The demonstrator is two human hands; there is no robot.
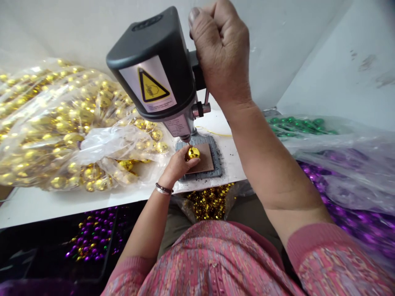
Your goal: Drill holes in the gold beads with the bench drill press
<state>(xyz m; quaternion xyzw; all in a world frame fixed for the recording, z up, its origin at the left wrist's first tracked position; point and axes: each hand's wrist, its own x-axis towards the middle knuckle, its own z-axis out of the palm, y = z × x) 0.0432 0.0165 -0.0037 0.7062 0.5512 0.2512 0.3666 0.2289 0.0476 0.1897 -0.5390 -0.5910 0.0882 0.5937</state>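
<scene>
Under the bit of a small bench drill press (151, 65), my left hand (179, 164) pinches a shiny gold ball (194, 153) between thumb and fingers. The ball rests on a brown board (205, 158) laid over the grey drill base (217, 164). The bit's tip meets the top of the ball or sits just above it; I cannot tell which. Up beside the black motor housing, my right hand (224, 53) is closed in a fist around the press's feed lever (207, 96), whose upper end my fingers hide.
Clear plastic bags of gold balls (61, 131) fill the table's left side. Bags with green beads (299, 125) and purple shiny pieces (354, 205) lie at right. Gold pieces (211, 201) sit in a bag at my lap. A black tray (108, 246) holds purple and gold beads.
</scene>
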